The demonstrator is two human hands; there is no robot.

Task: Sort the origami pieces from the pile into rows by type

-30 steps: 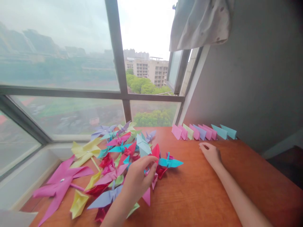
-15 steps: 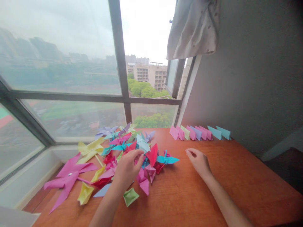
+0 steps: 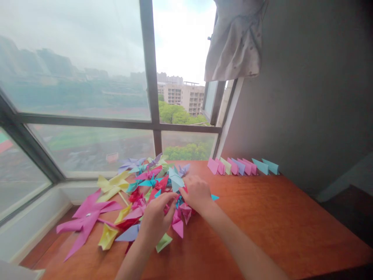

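My left hand (image 3: 159, 216) is over a heap of folded coloured paper, thumb and index finger pinched together at its right side. Whatever they hold is hidden among the pieces. Just above those fingertips stands a light blue folded paper (image 3: 176, 179); I cannot tell whether they touch it. My right hand (image 3: 198, 193) reaches in from the right, fingers curled down close to the left fingertips, their grip hidden. A bright blue paper tip (image 3: 215, 197) sticks out beside it. Below the hands lie a pink folded piece (image 3: 177, 224) and a green one (image 3: 164, 242).
A large pink pinwheel (image 3: 87, 219) and a yellow pinwheel (image 3: 113, 184) lie at the left, near a yellow folded piece (image 3: 107, 236). Several folded papers, including a blue one (image 3: 270, 166), stand in a row at the table's (image 3: 262, 225) back right. Windows rise behind.
My right hand has moved left from the bare tabletop to the heap, covering the red folded piece and most of the bright blue one. My left hand has dropped slightly.
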